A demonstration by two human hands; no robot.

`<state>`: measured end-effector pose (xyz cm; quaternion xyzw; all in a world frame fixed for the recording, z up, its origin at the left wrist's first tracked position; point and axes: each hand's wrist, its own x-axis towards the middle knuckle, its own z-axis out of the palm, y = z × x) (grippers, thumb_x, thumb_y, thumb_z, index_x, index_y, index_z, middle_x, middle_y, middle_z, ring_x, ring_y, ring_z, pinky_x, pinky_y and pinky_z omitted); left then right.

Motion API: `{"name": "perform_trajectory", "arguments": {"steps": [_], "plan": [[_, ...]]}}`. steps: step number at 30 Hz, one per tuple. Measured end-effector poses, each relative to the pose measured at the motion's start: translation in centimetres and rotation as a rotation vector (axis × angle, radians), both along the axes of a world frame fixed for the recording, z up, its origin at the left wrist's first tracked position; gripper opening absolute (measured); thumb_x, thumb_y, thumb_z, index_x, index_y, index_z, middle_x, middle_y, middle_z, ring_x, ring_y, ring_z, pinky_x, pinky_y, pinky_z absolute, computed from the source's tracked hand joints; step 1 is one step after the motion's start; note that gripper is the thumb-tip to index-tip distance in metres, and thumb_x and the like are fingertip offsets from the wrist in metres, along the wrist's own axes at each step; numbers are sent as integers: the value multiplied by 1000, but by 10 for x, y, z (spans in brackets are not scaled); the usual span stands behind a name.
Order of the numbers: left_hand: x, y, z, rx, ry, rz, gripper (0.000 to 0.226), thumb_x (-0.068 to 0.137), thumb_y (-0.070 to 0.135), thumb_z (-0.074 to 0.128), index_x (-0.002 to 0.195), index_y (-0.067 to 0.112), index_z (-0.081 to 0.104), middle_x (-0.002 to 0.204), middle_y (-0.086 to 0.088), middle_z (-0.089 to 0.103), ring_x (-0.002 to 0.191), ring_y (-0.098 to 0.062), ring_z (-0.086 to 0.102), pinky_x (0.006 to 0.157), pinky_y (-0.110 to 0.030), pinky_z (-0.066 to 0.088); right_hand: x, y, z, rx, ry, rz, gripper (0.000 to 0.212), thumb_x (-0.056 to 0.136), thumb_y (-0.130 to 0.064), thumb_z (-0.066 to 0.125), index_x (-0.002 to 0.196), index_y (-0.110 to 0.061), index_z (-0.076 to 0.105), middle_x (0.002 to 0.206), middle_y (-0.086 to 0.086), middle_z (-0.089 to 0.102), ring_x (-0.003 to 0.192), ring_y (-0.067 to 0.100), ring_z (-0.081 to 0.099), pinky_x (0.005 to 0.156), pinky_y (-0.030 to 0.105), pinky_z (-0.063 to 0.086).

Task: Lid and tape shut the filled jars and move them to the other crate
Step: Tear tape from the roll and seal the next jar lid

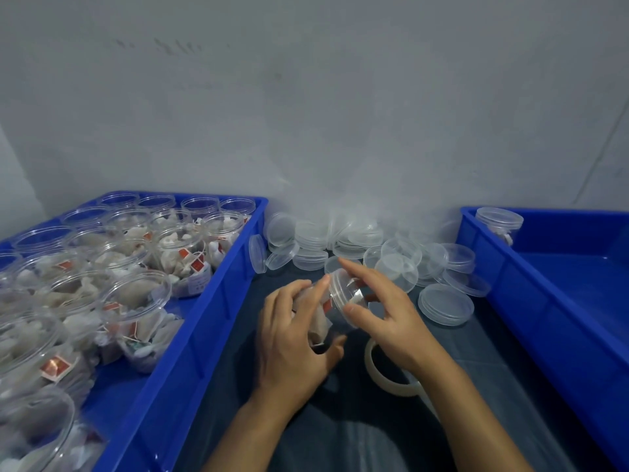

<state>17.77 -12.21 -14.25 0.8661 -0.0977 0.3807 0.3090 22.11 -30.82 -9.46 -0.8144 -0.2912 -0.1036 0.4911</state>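
A clear plastic jar (pixel 332 313) filled with white tea bags lies tilted between my hands above the dark table. My left hand (pixel 296 338) grips the jar's body from the left and below. A clear lid (pixel 343 289) sits on the jar's mouth, and my right hand (pixel 381 311) holds it with thumb and fingers curled round its rim. A roll of clear tape (pixel 386 369) lies on the table under my right wrist. The left blue crate (pixel 190 338) holds several open filled jars (pixel 136 298). In the right blue crate (pixel 531 291) stands one lidded jar (pixel 498 224).
A heap of loose clear lids (pixel 374 247) spreads along the grey wall between the two crates. One stack of lids (pixel 446 304) lies close to my right hand. The dark table surface (pixel 340 430) shows between the crates.
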Motion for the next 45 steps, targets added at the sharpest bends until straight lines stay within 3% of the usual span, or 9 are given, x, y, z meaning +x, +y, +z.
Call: {"name": "perform_trajectory", "arguments": {"steps": [11,15,19,26,31,35,38,40,45], "plan": [[-6,1,8,-114,53,-93,99,68,31,95,156,34,50,140,10,50,128,-14,56,94,-39,58,-1,0,1,14,34,122,77,80,-5,63,149,-38,53,151,-13,54,143,15,50,116,49,44],[-5,6,11,-107,74,-119,101,67,33,93,158,32,48,137,10,54,123,-14,61,92,-43,59,-1,-3,3,6,41,130,73,78,-12,62,148,-33,55,149,-13,56,141,16,52,115,49,44],[-6,12,12,-196,170,-193,97,75,50,77,162,39,37,134,18,60,119,-1,64,93,-38,60,-2,-3,5,90,56,119,52,93,-36,55,143,-25,63,142,-8,63,136,19,55,114,49,43],[-2,9,10,-334,259,-272,77,88,52,74,158,41,43,138,12,66,125,-5,64,101,-41,57,-3,-4,7,150,122,77,42,98,-31,50,133,-20,70,136,-7,68,133,15,58,114,46,43],[-4,9,10,-220,216,-185,87,78,56,74,157,52,38,131,27,58,119,3,62,91,-31,60,-4,0,8,110,168,114,52,89,-29,62,141,-29,63,141,-10,63,133,13,57,112,43,47],[-5,8,9,-101,174,-148,94,73,59,77,157,56,34,132,30,52,115,1,62,84,-33,61,-5,-2,7,1,114,-65,52,85,-68,62,133,-49,60,119,-23,62,115,4,59,99,35,51],[-6,6,9,-43,136,-155,97,71,54,81,156,56,34,135,30,50,117,-1,61,84,-34,61,-6,-1,4,-221,62,-187,69,87,-91,28,133,-48,54,118,-26,57,117,0,52,102,43,46],[-5,6,9,-76,123,-162,95,72,51,82,156,54,37,135,28,52,117,-3,62,84,-35,61,-7,2,3,-179,75,-174,69,90,-86,22,140,-48,51,129,-25,54,128,-1,47,110,46,41],[-5,6,9,-94,123,-169,92,75,52,83,156,51,39,136,26,52,120,-5,62,88,-36,60,-8,0,7,189,205,161,71,84,-48,56,154,-46,44,151,-19,51,142,2,45,111,24,40]]}}
